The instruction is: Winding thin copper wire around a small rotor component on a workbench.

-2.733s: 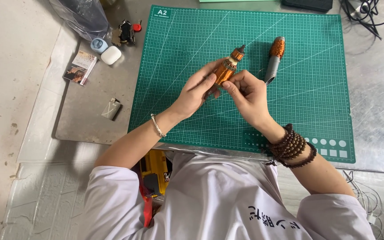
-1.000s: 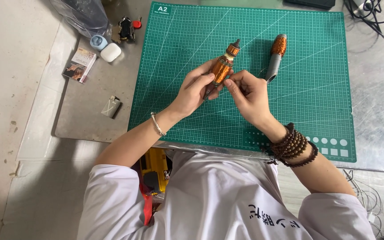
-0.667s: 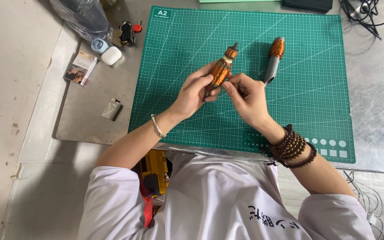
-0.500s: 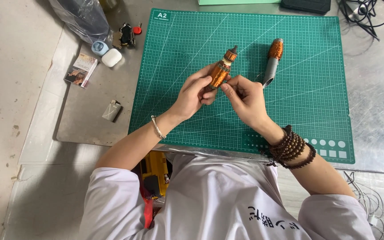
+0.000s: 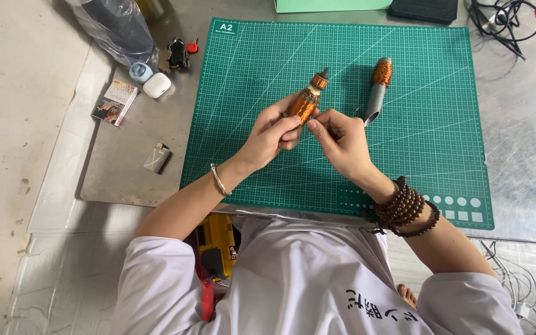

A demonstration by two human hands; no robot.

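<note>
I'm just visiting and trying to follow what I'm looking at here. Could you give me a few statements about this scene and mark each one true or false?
1. The left hand holds a copper-wound coil piece above the green cutting mat. True.
2. A second copper-wound piece lies on the mat, untouched. True.
3. The right hand rests flat on the mat, far from the held piece. False: its fingertips meet the held piece's lower end.
4. The wooden bead bracelets are on the left wrist. False: they are on the right wrist; the left wears a thin bangle.
5. The small white case sits on the mat. False: it lies on the metal sheet beside it.
</note>
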